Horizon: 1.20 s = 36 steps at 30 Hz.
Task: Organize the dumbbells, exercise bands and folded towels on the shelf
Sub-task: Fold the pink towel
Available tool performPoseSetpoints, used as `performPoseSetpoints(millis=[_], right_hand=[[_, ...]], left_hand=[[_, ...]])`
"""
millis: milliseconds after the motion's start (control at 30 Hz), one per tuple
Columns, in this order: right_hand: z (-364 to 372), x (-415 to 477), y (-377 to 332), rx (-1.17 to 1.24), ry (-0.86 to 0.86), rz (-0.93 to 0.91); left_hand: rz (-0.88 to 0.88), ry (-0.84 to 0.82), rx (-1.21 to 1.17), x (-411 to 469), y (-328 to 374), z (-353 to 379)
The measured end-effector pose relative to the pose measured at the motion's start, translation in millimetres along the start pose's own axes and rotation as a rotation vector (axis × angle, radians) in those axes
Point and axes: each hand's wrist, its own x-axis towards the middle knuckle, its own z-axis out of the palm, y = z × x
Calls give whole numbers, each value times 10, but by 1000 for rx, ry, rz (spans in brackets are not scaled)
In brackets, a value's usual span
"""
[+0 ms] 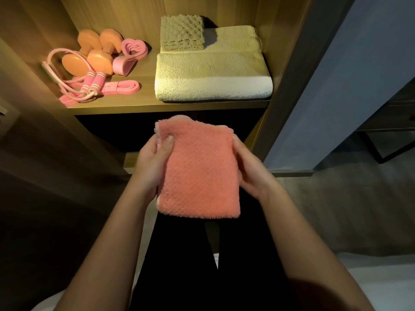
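Both your hands, left grip [151, 162] and right grip [248, 170], clasp the folded pink towel [198, 171] below the shelf [143, 104]; a loosened clasp could unfold it.

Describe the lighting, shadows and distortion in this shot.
Head view: warm light floods the shelf, brightest on the large front towel; the small beige towel throws a shadow rightward; below the shelf is near black; wide-angle lens bows the uprights; the pink towel is evenly lit.
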Motion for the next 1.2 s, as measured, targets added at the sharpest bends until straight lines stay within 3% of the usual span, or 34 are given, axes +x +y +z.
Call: performPoseSetpoints(millis=[67, 167, 300, 400, 467, 600, 667, 767, 867, 967, 1033, 1100, 1200], right_hand=[[71, -18, 11, -149, 156, -67], [107, -20, 92, -317, 385, -308], [127, -46, 79, -405, 483, -521], [78, -31, 36, -414, 489, -518], [2, -7, -42, -393, 504, -428], [-153, -36, -156, -72, 313, -81], [-187, -20, -59, -203, 261, -15], [-143, 56, 119, -685, 479, -218], [-83, 142, 29, -741, 627, -458], [-162, 247, -238, -593, 501, -312], [-247, 262, -406, -267, 254, -109], [-348, 266, -475, -82, 46, -29], [-426, 366, -547, -248, -3, -52]], left_hand=[[-46, 20, 45, -3, -22, 27], [-25, 164, 213, 6, -111, 68], [-51, 249, 190, 26, -214, 115], [-177, 81, 48, 26, -197, 144], [-182, -7, 121, 5, -207, 180], [-84, 78, 239, 28, -239, 302], [-25, 145, 377, 63, -237, 356], [104, 219, 677, 112, -266, 431], [167, 264, 723, 232, -282, 466], [188, 292, 590, 425, -215, 460], [185, 326, 518, 543, -130, 460], [180, 349, 443, 675, -40, 482], [189, 343, 368, 913, 97, 548]])
